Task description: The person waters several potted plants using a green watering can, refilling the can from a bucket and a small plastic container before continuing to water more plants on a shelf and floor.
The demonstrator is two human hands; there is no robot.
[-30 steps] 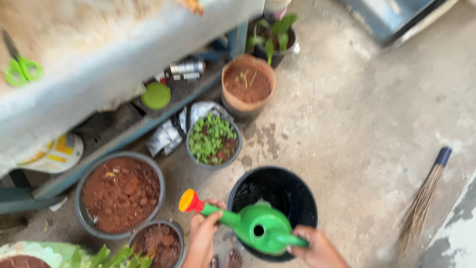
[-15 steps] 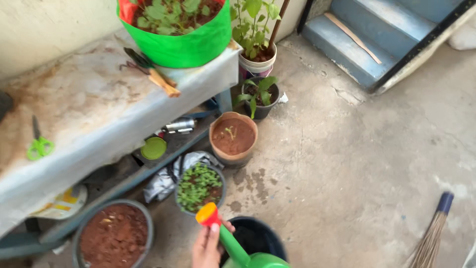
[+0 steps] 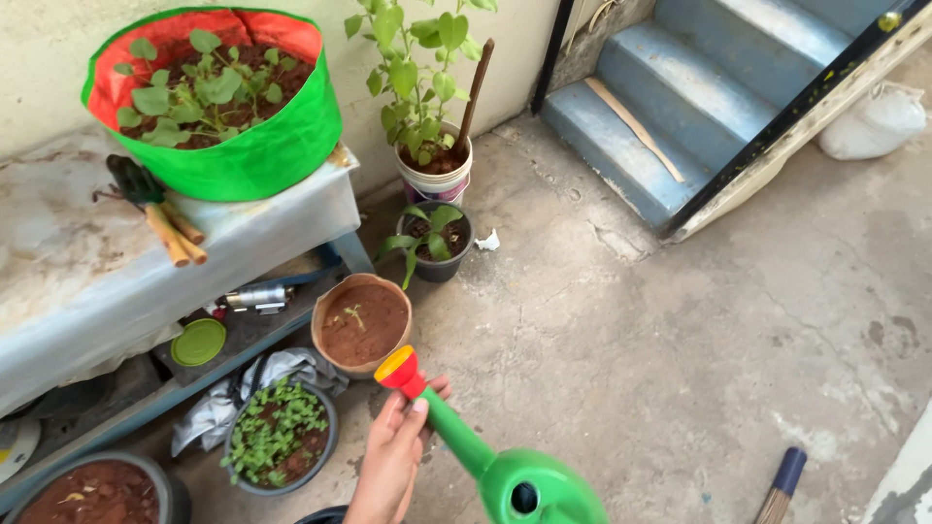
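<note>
A green watering can (image 3: 529, 488) sits at the bottom edge, with a long green spout that ends in a red and yellow rose (image 3: 397, 370). My left hand (image 3: 393, 452) grips the spout just below the rose. The rose hangs beside a brown pot (image 3: 361, 323) of red soil with a small sprout. My right hand is out of the frame.
A grey pot of seedlings (image 3: 280, 437) stands to the left, a black pot with a leafy plant (image 3: 435, 236) and a white pot with a taller plant (image 3: 434, 163) behind. A green grow bag (image 3: 218, 107) sits on a bench (image 3: 87, 281). Blue steps (image 3: 680, 107) rise at right.
The view has swung up and to the right. The can's spout has risen from over the black bucket toward the brown pot. My right hand and the bucket have left the frame.
</note>
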